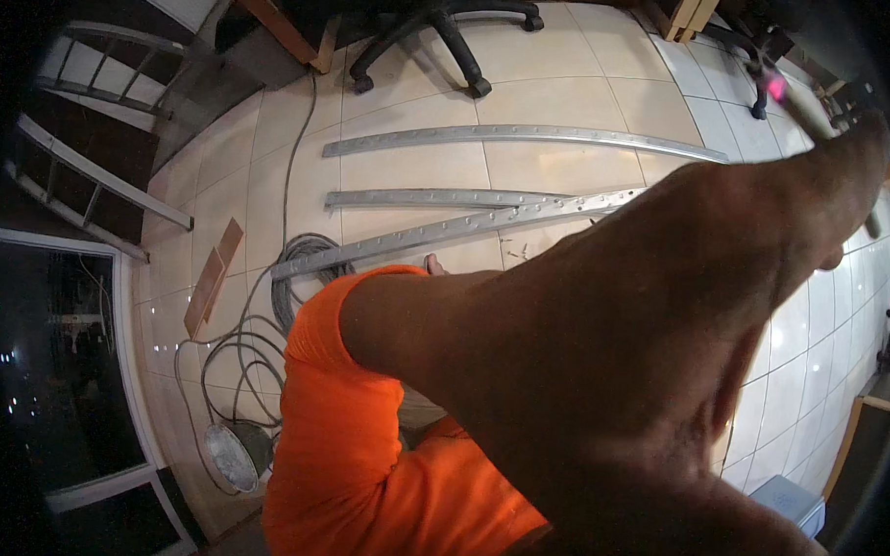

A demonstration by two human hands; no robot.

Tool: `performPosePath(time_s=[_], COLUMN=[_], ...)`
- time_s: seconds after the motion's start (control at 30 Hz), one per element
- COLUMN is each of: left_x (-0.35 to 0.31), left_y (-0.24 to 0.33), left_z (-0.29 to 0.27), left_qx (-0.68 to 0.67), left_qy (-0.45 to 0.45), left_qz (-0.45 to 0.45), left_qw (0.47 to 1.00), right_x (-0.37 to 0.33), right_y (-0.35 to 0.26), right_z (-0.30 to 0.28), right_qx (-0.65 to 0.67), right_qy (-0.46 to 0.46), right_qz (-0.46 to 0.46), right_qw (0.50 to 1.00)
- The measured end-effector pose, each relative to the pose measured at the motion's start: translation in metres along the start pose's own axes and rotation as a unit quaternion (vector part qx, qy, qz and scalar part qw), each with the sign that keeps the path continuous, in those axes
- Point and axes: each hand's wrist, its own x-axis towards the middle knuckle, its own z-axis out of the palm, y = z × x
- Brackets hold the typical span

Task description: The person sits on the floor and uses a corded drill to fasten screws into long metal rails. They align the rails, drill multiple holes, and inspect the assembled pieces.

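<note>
Head view: I get the left hand (660,305) very close to the lens, reaching out of an orange sleeve (337,411) toward the far right and blocking much of the middle. By my judgement, the relation to steer by is between those fingers and the pale rod (810,112) with a pink end at the far right. The rod lies at the far-left side of the fingertips, its long axis slanting from far left, where the pink shows, to near right, where it runs in behind the hand. A second pale bit shows just nearer than the fingers; I cannot tell whether it is the same piece.

The hand seems stretched long, its back to me, but the finger ends are dark and partly hidden, so I cannot tell whether they pinch the rod or only pass in front of it. The left hand is clearly the nearer one; I can make out no right hand.

Beyond and left of the wrist, three perforated metal strips lie on the tiled floor: a far strip (509,134) running left to right, a middle strip (399,198) roughly alongside it, and a near strip (417,240) slanting across toward the hand.
</note>
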Motion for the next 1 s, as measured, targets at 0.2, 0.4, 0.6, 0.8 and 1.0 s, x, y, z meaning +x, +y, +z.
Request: performPosePath(time_s=[0.2,0.4,0.6,0.8,1.0], left_x=[-0.012,-0.005,-0.008,-0.024,-0.028], left_y=[0.008,0.005,0.006,0.022,0.034], left_z=[-0.007,-0.006,-0.001,-0.006,-0.009], left_qx=[0.003,0.014,0.012,0.023,0.019], left_qy=[0.019,0.017,0.025,0.058,0.058], left_qz=[-0.003,-0.009,-0.005,-0.015,-0.018], left_qw=[1.0,1.0,1.0,0.998,0.998], right_x=[0.001,0.0,0.004,0.008,0.007], right_y=[0.004,0.005,0.007,0.009,0.013], right_z=[-0.001,-0.002,-0.015,-0.008,-0.02], right_qx=[-0.018,-0.034,-0.065,-0.039,-0.057], right_qy=[0.014,0.061,0.014,0.012,0.008], right_qz=[0.0,0.019,0.018,0.016,-0.012], right_qw=[1.0,0.997,0.998,0.999,0.998])
